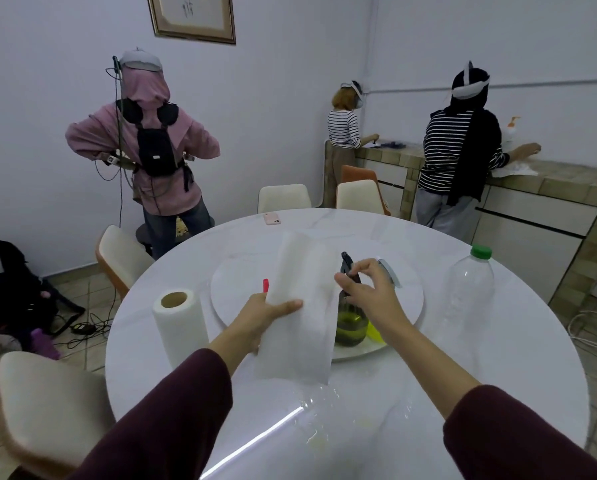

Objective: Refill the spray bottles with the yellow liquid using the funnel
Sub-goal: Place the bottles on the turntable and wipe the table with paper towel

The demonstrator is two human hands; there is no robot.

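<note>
My left hand (267,311) grips a white paper towel sheet (300,306) and holds it up over the round table. Behind the sheet stands a dark spray bottle (350,322) with yellow liquid in its lower part and a black spray head (348,263). My right hand (368,287) hovers at the bottle's head with fingers spread; I cannot tell whether it touches it. A yellow funnel (374,332) lies beside the bottle. A red spray tip (265,285) shows just left of the sheet. A clear empty plastic bottle with a green cap (468,292) stands to the right.
A paper towel roll (179,323) stands upright at the left of the white table (497,375). The bottles sit on a round turntable (241,282). Spilled liquid (319,414) glistens near the front edge. A pink phone (272,219) lies at the far side. Chairs surround the table; three people stand behind.
</note>
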